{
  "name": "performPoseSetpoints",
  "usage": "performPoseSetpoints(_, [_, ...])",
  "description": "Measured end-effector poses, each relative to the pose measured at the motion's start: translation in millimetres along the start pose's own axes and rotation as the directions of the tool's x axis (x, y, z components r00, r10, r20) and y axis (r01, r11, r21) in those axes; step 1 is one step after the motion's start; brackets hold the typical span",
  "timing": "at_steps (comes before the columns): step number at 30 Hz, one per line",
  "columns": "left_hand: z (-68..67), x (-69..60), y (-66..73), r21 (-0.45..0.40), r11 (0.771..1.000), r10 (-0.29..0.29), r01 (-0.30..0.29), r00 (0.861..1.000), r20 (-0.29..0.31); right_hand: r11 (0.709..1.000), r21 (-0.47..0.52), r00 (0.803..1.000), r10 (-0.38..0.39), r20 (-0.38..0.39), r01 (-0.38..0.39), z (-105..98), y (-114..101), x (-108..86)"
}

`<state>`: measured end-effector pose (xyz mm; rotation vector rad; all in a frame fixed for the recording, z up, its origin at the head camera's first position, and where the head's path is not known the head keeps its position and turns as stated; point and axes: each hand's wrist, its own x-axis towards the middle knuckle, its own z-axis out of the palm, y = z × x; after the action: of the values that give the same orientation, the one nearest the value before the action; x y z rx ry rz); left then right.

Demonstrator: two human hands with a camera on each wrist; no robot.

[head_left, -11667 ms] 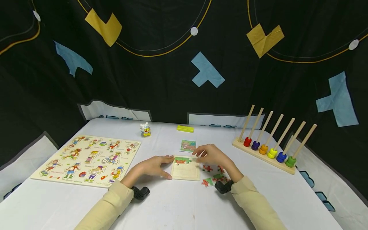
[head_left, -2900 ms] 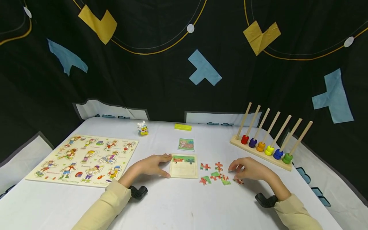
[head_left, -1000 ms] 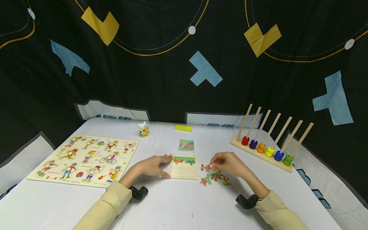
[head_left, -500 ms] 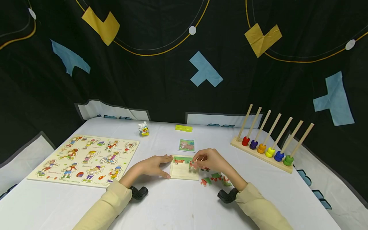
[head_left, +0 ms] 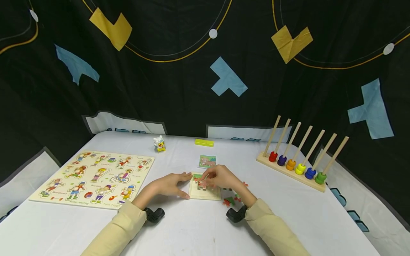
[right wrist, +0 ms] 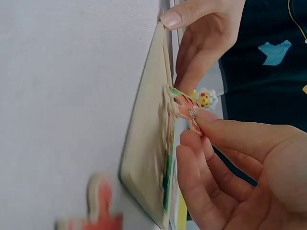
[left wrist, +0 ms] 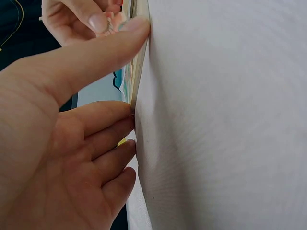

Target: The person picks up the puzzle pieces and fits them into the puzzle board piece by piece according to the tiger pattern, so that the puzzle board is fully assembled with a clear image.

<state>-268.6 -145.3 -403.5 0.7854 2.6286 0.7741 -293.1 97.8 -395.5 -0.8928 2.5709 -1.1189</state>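
The right hand (head_left: 221, 177) pinches a puzzle piece (right wrist: 188, 111) between thumb and fingers, at the left part of the wooden tray (head_left: 205, 195). The left hand (head_left: 167, 185) touches the tray's left edge, thumb and forefinger apart; loose pieces (head_left: 229, 201) lie near its right side.

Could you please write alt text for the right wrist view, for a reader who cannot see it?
The right hand pinches a mostly red jigsaw piece over a wooden tray, while the left hand touches the tray's edge. Another red piece, blurred, lies on the white table nearby, and a small toy shows in the background.
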Motion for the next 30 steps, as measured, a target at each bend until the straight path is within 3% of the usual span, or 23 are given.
performPoseSetpoints(9, [-0.6,-0.5,-1.3,0.000,1.000,0.017,-0.017,1.000,0.002,0.995,0.047,0.996,0.084,-0.005,-0.083,13,-4,13.5])
performPoseSetpoints(19, [0.8,2.0,-2.6,-0.001,1.000,0.015,-0.015,1.000,0.005,0.993,0.036,0.992,0.118,-0.037,-0.116,21,-3,15.4])
performPoseSetpoints(30, [-0.5,0.7,-1.9,-0.009,1.000,0.026,-0.026,1.000,0.008,0.992,0.011,0.992,0.124,0.002,-0.124,17,-7,12.8])
